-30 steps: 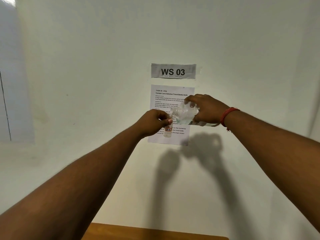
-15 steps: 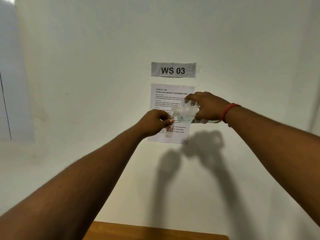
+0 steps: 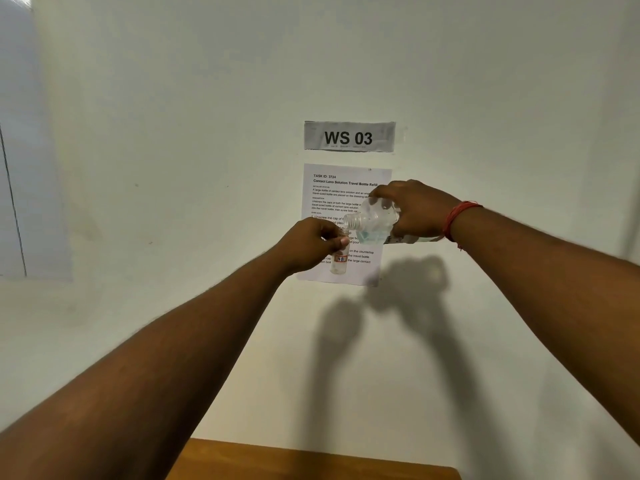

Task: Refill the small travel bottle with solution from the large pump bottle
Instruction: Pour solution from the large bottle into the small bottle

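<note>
Your left hand (image 3: 313, 245) pinches the small clear plastic travel bottle (image 3: 339, 259) near its neck, fingers and thumb curled round it, and holds it upright at arm's length before the white wall (image 3: 173, 133). Your right hand (image 3: 417, 209) wraps over the body of the large clear plastic bottle (image 3: 372, 221), gripping it from above and tipping it on its side so that its uncapped, threaded mouth points toward your left hand. That mouth sits just above the top of the travel bottle, touching it or very nearly; which cannot be told. A pool of pale blue solution (image 3: 370, 236) lies in the lower part of the tilted large bottle, on the side nearest your left thumb. The travel bottle carries a small red-bordered label (image 3: 341, 259) below your left fingers, and whether it holds any liquid cannot be made out. A red thread bracelet (image 3: 459, 218) circles your right wrist. Behind both hands a white printed instruction sheet (image 3: 341, 199) is fixed to the wall, headed "Contact Lens Solution Travel Bottle Refill", with a grey sign reading "WS 03" (image 3: 349, 136) above it. Shadows of your hands fall on the wall below your right hand. Under your forearms the edge of a brown wooden tabletop (image 3: 311, 460) shows.
</note>
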